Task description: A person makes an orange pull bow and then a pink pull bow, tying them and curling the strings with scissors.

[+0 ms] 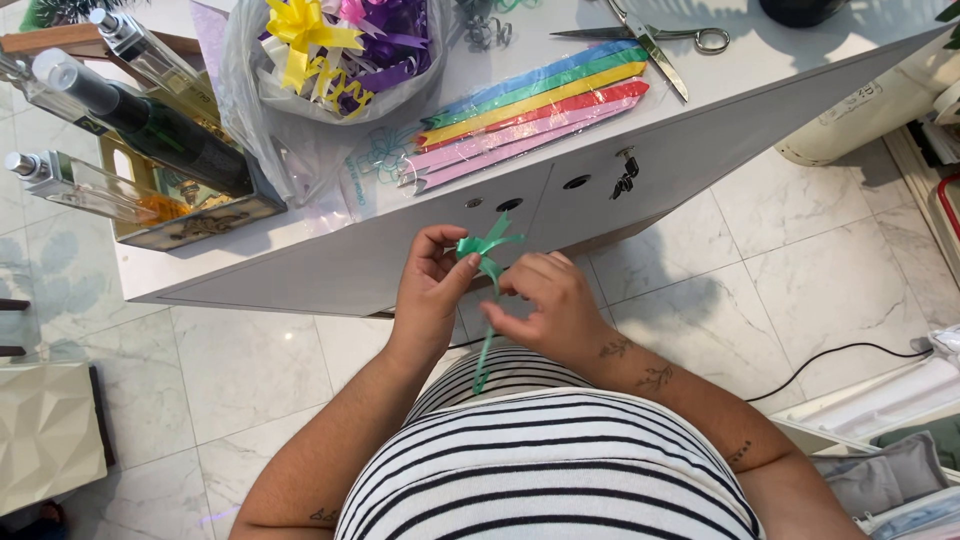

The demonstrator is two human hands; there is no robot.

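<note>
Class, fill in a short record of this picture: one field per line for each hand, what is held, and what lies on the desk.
Left hand: pinches the looped top of the green ribbon bow
Right hand: grips the ribbon tail below the loops
Desk: white, holds flat coloured ribbon strips, scissors, a clear bag of finished bows
Left of desk: bottles in a box

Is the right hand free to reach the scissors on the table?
Probably not yet: the right hand and left hand are both pinching the green ribbon. Otherwise the path to the scissors looks open.
</note>
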